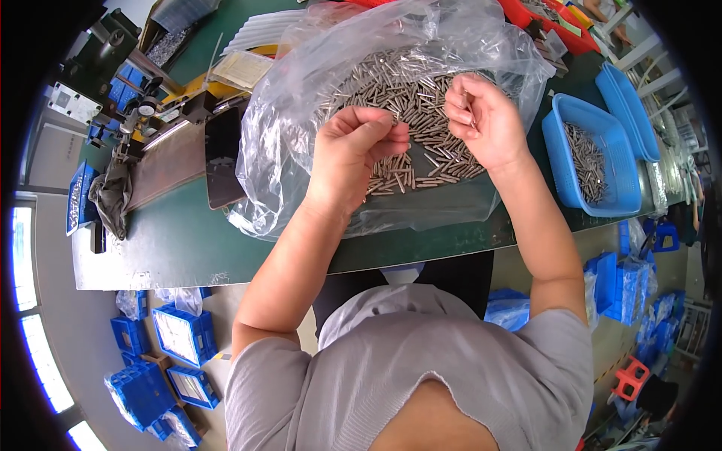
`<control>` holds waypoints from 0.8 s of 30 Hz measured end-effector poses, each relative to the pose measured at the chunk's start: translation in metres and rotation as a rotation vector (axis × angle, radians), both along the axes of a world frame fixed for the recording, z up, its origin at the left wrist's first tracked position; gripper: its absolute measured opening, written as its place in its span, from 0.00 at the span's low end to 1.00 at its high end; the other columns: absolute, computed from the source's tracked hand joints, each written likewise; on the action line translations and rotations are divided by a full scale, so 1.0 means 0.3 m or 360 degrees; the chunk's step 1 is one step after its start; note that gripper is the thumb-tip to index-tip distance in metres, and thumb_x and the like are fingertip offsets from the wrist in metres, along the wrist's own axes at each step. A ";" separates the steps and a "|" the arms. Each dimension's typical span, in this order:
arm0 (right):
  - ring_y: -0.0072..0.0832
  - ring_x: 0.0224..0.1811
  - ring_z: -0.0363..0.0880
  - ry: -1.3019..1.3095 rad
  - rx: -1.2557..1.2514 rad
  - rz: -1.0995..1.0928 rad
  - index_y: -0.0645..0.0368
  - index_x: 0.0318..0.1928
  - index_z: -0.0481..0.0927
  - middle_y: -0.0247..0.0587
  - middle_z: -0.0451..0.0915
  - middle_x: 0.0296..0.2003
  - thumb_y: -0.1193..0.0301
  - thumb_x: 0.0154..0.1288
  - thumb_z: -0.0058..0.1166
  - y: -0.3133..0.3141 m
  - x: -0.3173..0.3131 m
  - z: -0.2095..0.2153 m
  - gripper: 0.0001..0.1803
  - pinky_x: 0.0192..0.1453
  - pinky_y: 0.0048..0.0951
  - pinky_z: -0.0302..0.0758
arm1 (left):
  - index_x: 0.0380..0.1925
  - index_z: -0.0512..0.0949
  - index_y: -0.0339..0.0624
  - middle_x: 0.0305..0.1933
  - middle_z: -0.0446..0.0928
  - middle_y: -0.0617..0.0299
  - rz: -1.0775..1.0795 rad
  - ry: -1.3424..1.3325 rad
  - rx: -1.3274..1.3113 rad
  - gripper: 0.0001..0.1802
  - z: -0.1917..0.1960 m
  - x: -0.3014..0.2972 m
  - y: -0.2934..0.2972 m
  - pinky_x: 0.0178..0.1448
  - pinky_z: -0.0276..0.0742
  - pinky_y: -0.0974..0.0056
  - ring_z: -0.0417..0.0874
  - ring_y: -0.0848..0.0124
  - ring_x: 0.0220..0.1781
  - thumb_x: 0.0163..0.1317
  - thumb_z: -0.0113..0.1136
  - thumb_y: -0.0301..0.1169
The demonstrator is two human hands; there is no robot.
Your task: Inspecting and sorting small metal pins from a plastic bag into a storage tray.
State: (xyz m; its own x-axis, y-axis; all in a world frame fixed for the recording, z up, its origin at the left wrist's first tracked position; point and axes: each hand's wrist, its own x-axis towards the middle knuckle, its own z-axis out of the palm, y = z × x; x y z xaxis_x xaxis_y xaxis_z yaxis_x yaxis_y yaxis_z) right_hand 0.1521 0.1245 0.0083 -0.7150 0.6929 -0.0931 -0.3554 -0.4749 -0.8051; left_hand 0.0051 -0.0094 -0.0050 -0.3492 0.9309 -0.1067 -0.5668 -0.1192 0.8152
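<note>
A heap of short grey metal pins lies spread on a large clear plastic bag on the green tabletop. Over the heap's left part is my left hand, thumb and forefinger pinched together. A small grey end of what looks like one pin shows at its fingertips; the rest is hidden. My right hand, palm turned up above the right part of the heap, has its fingers curled round a metal pin. The two hands are apart.
At the right stands a blue basket with more metal pins, beside another blue basket. A dark flat panel lies left of the bag, near a gauge stand. Red trays are at the back. Blue crates sit on the floor.
</note>
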 end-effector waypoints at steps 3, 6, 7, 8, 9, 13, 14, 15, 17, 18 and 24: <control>0.13 0.17 0.59 -0.0261 0.0052 0.0073 0.57 0.32 0.72 0.26 0.67 0.19 0.73 0.57 0.52 0.016 0.012 -0.008 0.04 0.15 0.13 0.51 | 0.32 0.72 0.32 0.32 0.78 0.52 0.0040 -0.0049 0.0002 0.04 -0.001 -0.006 0.003 0.40 0.80 0.65 0.82 0.66 0.32 0.60 0.52 0.23; 0.14 0.19 0.64 -0.0847 0.1019 0.0216 0.61 0.34 0.76 0.23 0.70 0.19 0.70 0.57 0.56 0.005 0.013 -0.024 0.08 0.20 0.16 0.59 | 0.32 0.72 0.32 0.32 0.78 0.52 0.0068 -0.0093 0.0004 0.04 0.000 -0.009 0.001 0.39 0.81 0.65 0.81 0.67 0.32 0.60 0.52 0.23; 0.14 0.20 0.66 -0.1009 0.1598 0.0216 0.61 0.34 0.77 0.23 0.70 0.19 0.69 0.58 0.57 0.005 0.011 -0.041 0.08 0.22 0.18 0.62 | 0.32 0.72 0.32 0.32 0.78 0.52 0.0073 -0.0101 0.0007 0.04 0.003 -0.009 0.002 0.39 0.81 0.65 0.81 0.67 0.32 0.60 0.52 0.23; 0.19 0.21 0.72 -0.1227 0.1617 0.0254 0.59 0.34 0.79 0.29 0.75 0.19 0.68 0.55 0.59 -0.031 0.010 0.007 0.08 0.28 0.23 0.68 | 0.32 0.72 0.32 0.31 0.78 0.52 0.0090 -0.0107 0.0008 0.03 0.005 -0.011 -0.003 0.39 0.81 0.65 0.81 0.67 0.32 0.60 0.52 0.23; 0.25 0.24 0.75 -0.1413 0.1937 0.0248 0.58 0.32 0.80 0.34 0.77 0.21 0.67 0.53 0.59 -0.043 0.010 0.013 0.08 0.29 0.28 0.70 | 0.32 0.72 0.32 0.31 0.78 0.52 0.0103 -0.0107 0.0005 0.03 0.002 -0.015 -0.007 0.39 0.81 0.65 0.81 0.67 0.32 0.60 0.52 0.23; 0.40 0.30 0.79 -0.1623 0.2551 0.0233 0.55 0.28 0.79 0.41 0.79 0.24 0.65 0.50 0.58 -0.047 0.012 -0.016 0.08 0.34 0.38 0.74 | 0.35 0.74 0.33 0.33 0.79 0.50 -0.0001 -0.0061 0.0050 0.05 -0.007 -0.017 -0.001 0.42 0.80 0.64 0.82 0.64 0.34 0.62 0.52 0.24; 0.40 0.30 0.79 -0.1574 0.2651 0.0221 0.56 0.27 0.78 0.41 0.79 0.23 0.66 0.51 0.58 -0.051 0.007 -0.028 0.07 0.35 0.38 0.74 | 0.35 0.74 0.33 0.33 0.79 0.50 -0.0010 -0.0051 0.0057 0.05 -0.008 -0.016 0.000 0.42 0.80 0.64 0.82 0.64 0.34 0.62 0.52 0.24; 0.41 0.30 0.79 -0.1554 0.2645 0.0250 0.57 0.26 0.77 0.42 0.79 0.23 0.67 0.51 0.57 -0.054 -0.001 -0.038 0.07 0.34 0.39 0.75 | 0.35 0.74 0.33 0.33 0.79 0.50 -0.0011 -0.0053 0.0058 0.05 -0.007 -0.013 0.001 0.42 0.80 0.64 0.82 0.64 0.34 0.62 0.52 0.24; 0.41 0.30 0.79 -0.1536 0.2599 0.0234 0.58 0.26 0.77 0.42 0.79 0.24 0.68 0.50 0.56 -0.062 -0.009 -0.041 0.06 0.34 0.39 0.74 | 0.32 0.73 0.33 0.31 0.78 0.52 0.0035 -0.0081 0.0013 0.03 0.001 -0.012 0.003 0.40 0.81 0.65 0.81 0.66 0.32 0.59 0.52 0.23; 0.41 0.30 0.79 -0.1513 0.2551 0.0219 0.58 0.27 0.77 0.43 0.79 0.24 0.69 0.50 0.55 -0.064 -0.013 -0.040 0.06 0.33 0.39 0.74 | 0.32 0.73 0.33 0.31 0.78 0.52 0.0035 -0.0078 0.0016 0.03 0.000 -0.015 0.002 0.40 0.81 0.65 0.81 0.66 0.32 0.59 0.52 0.23; 0.11 0.19 0.64 -0.0743 0.1169 0.0167 0.60 0.31 0.79 0.25 0.73 0.21 0.70 0.55 0.56 -0.020 -0.006 -0.009 0.06 0.22 0.16 0.60 | 0.36 0.74 0.32 0.36 0.79 0.49 -0.0210 -0.0132 -0.0059 0.06 -0.020 -0.019 -0.002 0.44 0.80 0.63 0.82 0.63 0.37 0.62 0.50 0.23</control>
State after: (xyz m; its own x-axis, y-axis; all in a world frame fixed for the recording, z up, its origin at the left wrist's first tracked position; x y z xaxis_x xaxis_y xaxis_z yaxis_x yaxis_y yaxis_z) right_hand 0.1504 0.1184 0.0057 -0.7785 0.6256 0.0516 0.1034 0.2089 -0.9725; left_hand -0.0006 -0.0099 -0.0110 -0.2127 0.9631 -0.1650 -0.6409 -0.0101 0.7676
